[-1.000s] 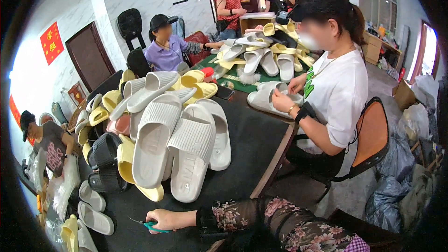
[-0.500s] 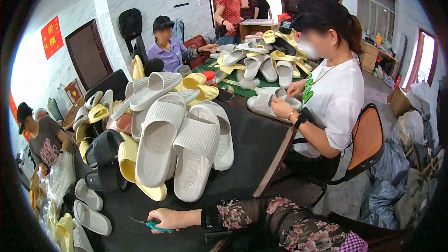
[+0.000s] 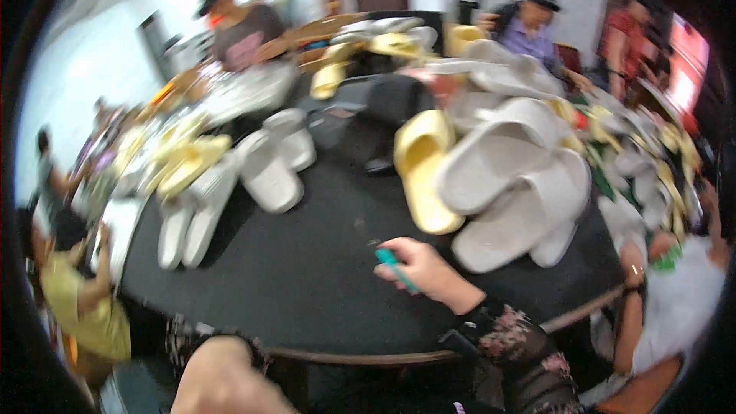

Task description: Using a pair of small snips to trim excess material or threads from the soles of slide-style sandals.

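My right hand [image 3: 426, 268] rests on the black round table [image 3: 307, 276] with its fingers closed around a small teal-handled tool [image 3: 395, 267]; a dark floral sleeve covers the forearm. Just beyond it lies a heap of large white slippers [image 3: 514, 184] with a yellow slipper [image 3: 422, 172] at its left side. My left hand [image 3: 222, 376] sits low at the table's near edge, blurred, with its fingers hidden. A pair of white slippers [image 3: 272, 165] lies further left on the table.
More white and yellow slippers [image 3: 188, 161] crowd the table's left and far sides. Several people sit around it: one in yellow [image 3: 80, 299] at lower left, one in white [image 3: 675, 299] at right, and others at the back.
The view has swung to the left and is blurred. My right hand with the teal tool now appears near the middle of the table. My left hand has come into view at the bottom.
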